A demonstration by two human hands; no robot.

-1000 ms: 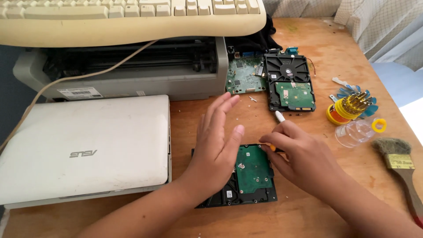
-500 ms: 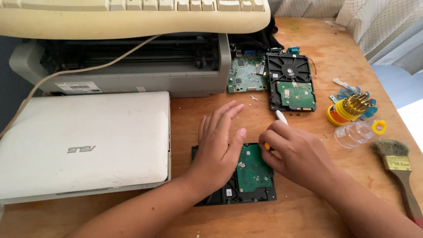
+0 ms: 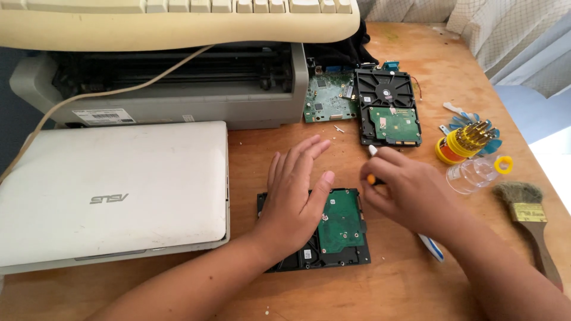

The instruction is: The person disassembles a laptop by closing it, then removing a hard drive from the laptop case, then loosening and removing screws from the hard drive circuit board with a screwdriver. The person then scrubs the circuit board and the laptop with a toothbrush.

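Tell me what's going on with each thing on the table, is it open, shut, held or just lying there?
Near hard drive: circuit side up, pressed flat by left hand.
Small screwdriver: held in right hand.
Far hard drive: circuit side up, untouched.
White laptop: lid shut.
Loose circuit board: lying bare.
Paintbrush: lying flat.

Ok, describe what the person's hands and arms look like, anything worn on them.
Both hands are bare: the left hand and the right hand show no gloves, rings or watch. Both forearms are uncovered to the frame's edge, with no sleeves in view.
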